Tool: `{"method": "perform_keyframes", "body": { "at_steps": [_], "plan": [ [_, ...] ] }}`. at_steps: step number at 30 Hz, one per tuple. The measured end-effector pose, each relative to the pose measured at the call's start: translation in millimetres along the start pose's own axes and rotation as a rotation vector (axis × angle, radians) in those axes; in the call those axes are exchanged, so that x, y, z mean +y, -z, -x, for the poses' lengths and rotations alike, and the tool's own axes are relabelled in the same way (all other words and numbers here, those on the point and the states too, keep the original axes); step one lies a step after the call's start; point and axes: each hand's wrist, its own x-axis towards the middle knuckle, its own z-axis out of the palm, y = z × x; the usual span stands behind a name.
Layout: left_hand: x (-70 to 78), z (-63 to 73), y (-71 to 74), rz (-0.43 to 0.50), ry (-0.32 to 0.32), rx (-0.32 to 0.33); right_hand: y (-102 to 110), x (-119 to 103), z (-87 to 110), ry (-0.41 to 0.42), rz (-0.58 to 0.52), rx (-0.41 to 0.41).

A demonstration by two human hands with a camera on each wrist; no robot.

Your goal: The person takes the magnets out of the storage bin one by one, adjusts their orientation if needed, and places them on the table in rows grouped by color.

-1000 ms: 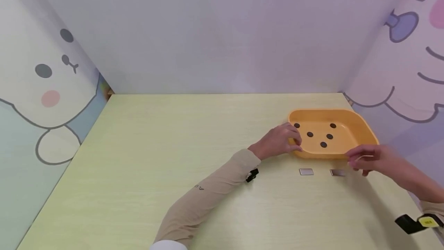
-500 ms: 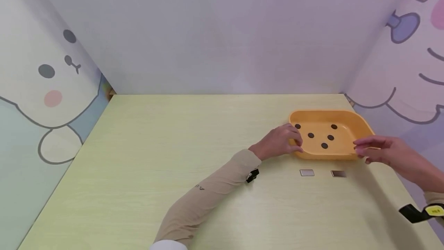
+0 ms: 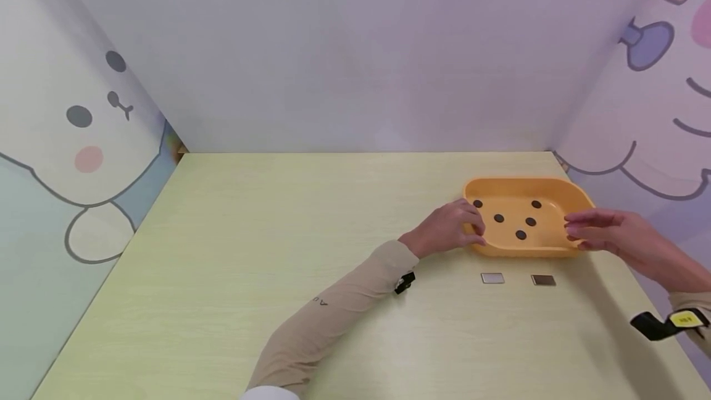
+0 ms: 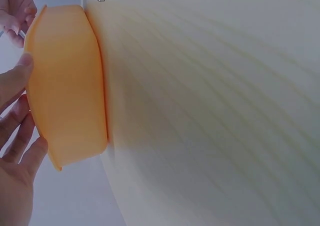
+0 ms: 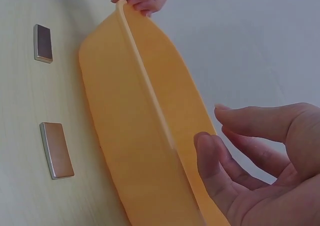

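An orange plastic tray (image 3: 511,250) stands at the right of the table, with several small dark round discs (image 3: 498,218) on its floor. My left hand (image 3: 447,226) pinches its left end at the rim, thumb and fingers on either side, as the left wrist view also shows. Over the right end of the tray is my right hand (image 3: 616,232); in the right wrist view its thumb and fingers are loosely bent and apart, with nothing between them. Two small flat rectangular metal blocks, one silvery (image 3: 492,278) and one darker (image 3: 544,280), lie in front of the tray.
The pale wooden table (image 3: 266,233) meets a plain wall (image 3: 355,54) at the back. Side walls with cartoon prints stand left and right, the right one close behind the tray. A black camera mount (image 3: 650,326) sits on the right wrist.
My right hand has moved from beside the darker block at the tray's front edge, up and back over the tray's right end. My left hand stays on the rim; the blocks have not moved.
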Motion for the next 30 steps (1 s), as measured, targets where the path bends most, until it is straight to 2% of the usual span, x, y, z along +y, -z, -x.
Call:
{"method": "perform_keyframes", "body": {
  "at_steps": [9,16,22,30],
  "plan": [
    [0.1,0.0,0.3,0.005,-0.001,-0.005,4,0,-10.9,0.012,-0.045,-0.006],
    [0.3,0.2,0.3,0.002,-0.003,-0.010,5,-2,-20.3,0.005,-0.130,-0.016],
    [0.0,0.4,0.9,-0.004,0.005,-0.014,3,-5,-29.7,-0.008,-0.098,-0.001],
    [-0.6,-0.1,0.0,0.004,0.012,-0.018,3,-6,-43.0,-0.040,-0.159,0.009]
  ]
}}
